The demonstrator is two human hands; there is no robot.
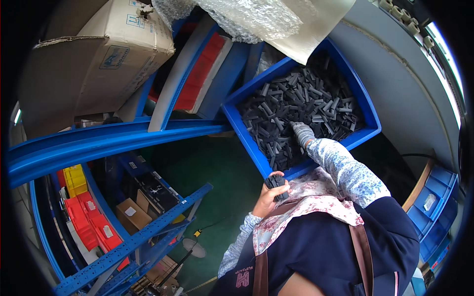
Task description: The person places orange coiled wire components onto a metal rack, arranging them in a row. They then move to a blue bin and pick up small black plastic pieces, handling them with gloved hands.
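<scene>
— Hands first! What is the left hand (269, 197) doing?

— It is curled tight around a small bunch of black strips (276, 183). It holds them close to the body, just under the near edge of the blue bin (237, 123).

— And the right hand (301, 132)?

— It has a grey glove on. It reaches up into the blue bin and rests on the pile of black pieces (301, 98). The fingers are down among the pieces, so I cannot tell if they are spread out or pinching one.

— What is in the bin?

— Lots and lots of short black strips, all mixed up. They fill most of the bin. The bunch in the left hand looks like the same kind.

— What is around the bin?

— It sits on a blue shelf (98, 140). A big brown cardboard box (98, 59) is far to the left. Bubble wrap (237, 17) lies above the bin. Lower down on the left are red trays (89, 222), yellow trays (75, 180) and a small brown box (131, 214).
</scene>
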